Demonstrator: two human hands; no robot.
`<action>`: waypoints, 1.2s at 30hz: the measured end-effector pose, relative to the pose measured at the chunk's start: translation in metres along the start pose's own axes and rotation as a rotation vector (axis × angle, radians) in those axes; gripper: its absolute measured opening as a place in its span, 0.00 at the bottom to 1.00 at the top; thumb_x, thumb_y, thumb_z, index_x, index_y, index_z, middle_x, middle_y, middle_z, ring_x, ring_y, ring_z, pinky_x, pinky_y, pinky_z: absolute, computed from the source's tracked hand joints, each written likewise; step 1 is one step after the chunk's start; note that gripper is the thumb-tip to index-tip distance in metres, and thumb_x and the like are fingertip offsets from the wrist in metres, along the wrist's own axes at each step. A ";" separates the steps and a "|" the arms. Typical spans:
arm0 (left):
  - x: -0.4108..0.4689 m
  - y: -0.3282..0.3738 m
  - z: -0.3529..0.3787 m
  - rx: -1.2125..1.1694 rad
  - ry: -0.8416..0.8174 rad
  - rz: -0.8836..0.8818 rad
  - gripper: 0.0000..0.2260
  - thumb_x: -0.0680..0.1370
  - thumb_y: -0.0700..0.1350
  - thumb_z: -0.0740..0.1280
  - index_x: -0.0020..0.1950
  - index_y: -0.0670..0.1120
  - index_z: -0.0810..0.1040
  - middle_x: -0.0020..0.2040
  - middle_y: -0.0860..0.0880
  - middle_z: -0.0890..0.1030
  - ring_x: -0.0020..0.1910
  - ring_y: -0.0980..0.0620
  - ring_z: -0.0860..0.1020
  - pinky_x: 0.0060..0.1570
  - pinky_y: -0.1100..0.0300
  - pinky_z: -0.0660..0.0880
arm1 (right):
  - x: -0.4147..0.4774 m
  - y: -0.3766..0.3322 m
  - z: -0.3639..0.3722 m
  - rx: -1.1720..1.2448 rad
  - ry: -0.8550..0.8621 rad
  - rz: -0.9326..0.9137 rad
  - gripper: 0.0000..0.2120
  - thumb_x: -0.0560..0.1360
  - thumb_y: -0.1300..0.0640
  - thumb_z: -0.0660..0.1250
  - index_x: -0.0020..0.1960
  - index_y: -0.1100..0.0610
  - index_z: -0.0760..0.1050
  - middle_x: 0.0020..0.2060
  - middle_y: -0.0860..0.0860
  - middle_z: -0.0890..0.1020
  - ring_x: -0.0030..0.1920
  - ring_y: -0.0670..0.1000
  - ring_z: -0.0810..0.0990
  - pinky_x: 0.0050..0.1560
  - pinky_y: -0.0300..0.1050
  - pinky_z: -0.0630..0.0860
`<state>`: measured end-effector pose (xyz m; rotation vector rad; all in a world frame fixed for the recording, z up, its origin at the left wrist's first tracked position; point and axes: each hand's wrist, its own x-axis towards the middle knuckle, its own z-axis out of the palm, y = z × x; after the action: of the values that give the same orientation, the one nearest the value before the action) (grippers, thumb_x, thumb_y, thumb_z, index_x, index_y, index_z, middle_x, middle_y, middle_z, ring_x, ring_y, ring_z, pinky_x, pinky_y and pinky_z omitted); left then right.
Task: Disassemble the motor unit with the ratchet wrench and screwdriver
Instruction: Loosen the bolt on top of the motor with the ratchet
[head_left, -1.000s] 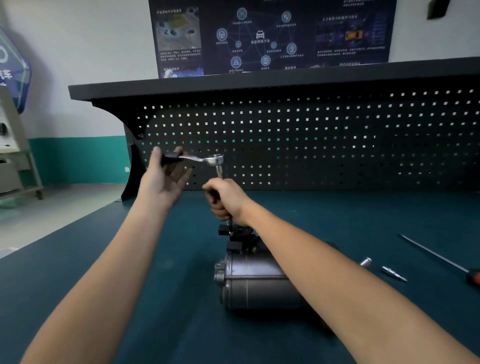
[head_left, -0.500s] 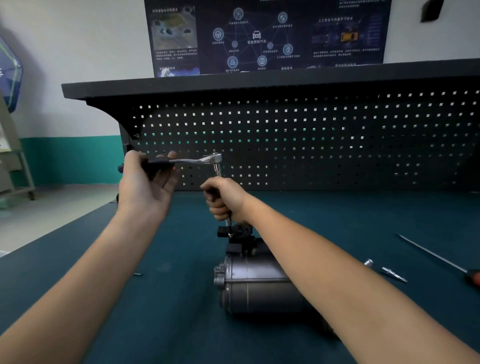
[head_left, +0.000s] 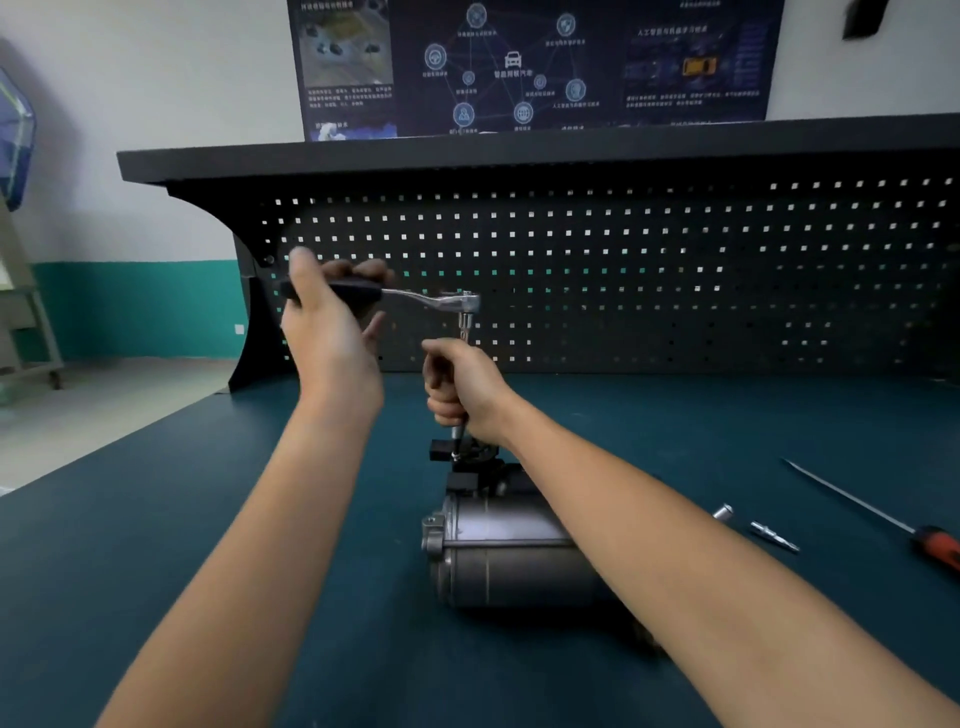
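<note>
1. While its fingers curl round the black handle of the ratchet wrench (head_left: 415, 297), the left hand (head_left: 332, 338) sits high up and left of the motor unit (head_left: 498, 551), the farther of the two hands from it.
2. From that grip the wrench runs level and rightward to its chrome head, which stands above the black fitting (head_left: 462, 480) on the motor unit's far side.
3. An extension bar (head_left: 464, 327) drops upright from the head to the fitting. I judge this upright line to be the axis that any swing of the handle must turn about.
4. Fisted round the bar just above the motor unit, the right hand (head_left: 462, 387) is the nearer hand and appears to steady it.
5. On the bench (head_left: 156, 571) the motor unit lies on its side, long axis running left to right, its right end hidden under the forearm.
6. Right of the motor unit lie two small metal pieces (head_left: 774, 537), and beyond them the screwdriver (head_left: 883, 514), well apart and untouched.
</note>
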<state>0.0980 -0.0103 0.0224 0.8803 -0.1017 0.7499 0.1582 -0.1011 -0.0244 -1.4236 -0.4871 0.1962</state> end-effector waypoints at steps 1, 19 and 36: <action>0.018 -0.004 -0.001 -0.040 0.028 -0.089 0.14 0.81 0.54 0.52 0.41 0.49 0.68 0.29 0.55 0.80 0.32 0.57 0.80 0.37 0.61 0.70 | 0.001 0.000 0.001 -0.014 -0.016 0.004 0.22 0.79 0.54 0.53 0.28 0.58 0.61 0.15 0.46 0.57 0.16 0.45 0.53 0.22 0.31 0.50; -0.040 0.027 -0.027 0.029 -0.166 -0.095 0.10 0.76 0.46 0.61 0.35 0.52 0.74 0.37 0.56 0.80 0.42 0.58 0.80 0.47 0.50 0.75 | 0.005 -0.002 0.011 -0.205 -0.052 0.012 0.21 0.79 0.54 0.55 0.28 0.60 0.64 0.14 0.46 0.58 0.15 0.45 0.54 0.22 0.30 0.53; 0.056 -0.021 -0.015 0.111 -0.149 -0.350 0.14 0.81 0.51 0.52 0.38 0.48 0.68 0.30 0.51 0.82 0.33 0.53 0.81 0.36 0.54 0.75 | -0.003 0.003 0.009 -0.115 -0.020 -0.021 0.25 0.80 0.49 0.55 0.27 0.61 0.62 0.13 0.47 0.56 0.15 0.45 0.53 0.23 0.30 0.51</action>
<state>0.1500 0.0229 0.0195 1.0270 -0.0357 0.3655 0.1519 -0.0943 -0.0276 -1.5291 -0.5368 0.1679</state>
